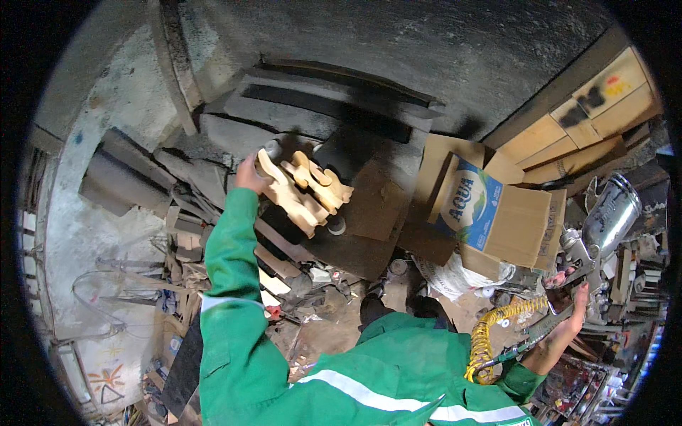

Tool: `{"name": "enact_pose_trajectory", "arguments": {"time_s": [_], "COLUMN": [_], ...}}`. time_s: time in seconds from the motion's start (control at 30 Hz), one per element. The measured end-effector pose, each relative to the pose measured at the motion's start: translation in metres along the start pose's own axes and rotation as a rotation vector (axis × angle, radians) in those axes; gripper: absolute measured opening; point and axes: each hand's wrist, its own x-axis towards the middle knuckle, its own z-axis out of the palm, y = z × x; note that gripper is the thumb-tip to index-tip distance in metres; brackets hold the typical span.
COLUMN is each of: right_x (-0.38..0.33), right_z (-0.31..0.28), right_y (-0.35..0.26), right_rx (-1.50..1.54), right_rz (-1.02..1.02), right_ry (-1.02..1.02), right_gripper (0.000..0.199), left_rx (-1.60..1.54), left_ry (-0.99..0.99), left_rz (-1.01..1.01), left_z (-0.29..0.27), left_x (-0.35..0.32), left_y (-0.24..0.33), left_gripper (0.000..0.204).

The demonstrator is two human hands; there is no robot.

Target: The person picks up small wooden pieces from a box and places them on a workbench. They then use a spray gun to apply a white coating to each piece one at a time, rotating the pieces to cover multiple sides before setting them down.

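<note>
My left hand [250, 176] grips the left edge of a pale carved wooden piece [288, 199] with a wavy outline. Its fingers are partly hidden behind the wood. Further pale wooden parts [323, 186] with rounded cutouts sit right beside it, and I cannot tell whether they are joined. These are over a dark work surface [366, 255]. Out to the right, my right hand [577, 307] is wrapped round the handle of a spray gun [586, 266], which has a large shiny metal cup. A yellow coiled air hose [486, 334] hangs near its lower end.
An open cardboard box [522, 213] with a blue-and-white printed side stands right of the work surface. Dark boards [312, 106] lean at the back wall. Scrap wood and debris [320, 305] litter the floor, and a white sack [451, 273] lies beneath the box.
</note>
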Motion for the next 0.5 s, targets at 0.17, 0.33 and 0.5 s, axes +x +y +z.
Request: {"name": "enact_pose_trajectory", "arguments": {"time_s": [0.17, 0.33, 0.5], "right_x": [0.023, 0.056, 0.088], "right_z": [-0.006, -0.014, -0.029], "right_y": [-0.002, -0.002, -0.016], "right_rx": [-0.039, 0.06, 0.01], "right_rz": [0.027, 0.099, 0.055], "right_ry": [-0.054, -0.243, -0.325], "right_gripper": [0.041, 0.043, 0.044], "left_rx": [-0.81, -0.979, -1.037], "left_ry": [-0.052, -0.212, -0.407], "left_rz": [0.065, -0.055, 0.05], "left_z": [0.009, 0.093, 0.107], "left_x": [-0.118, -0.223, -0.249], "left_y": [0.101, 0.195, 0.226], "left_gripper": [0.071, 0.078, 0.08]}}
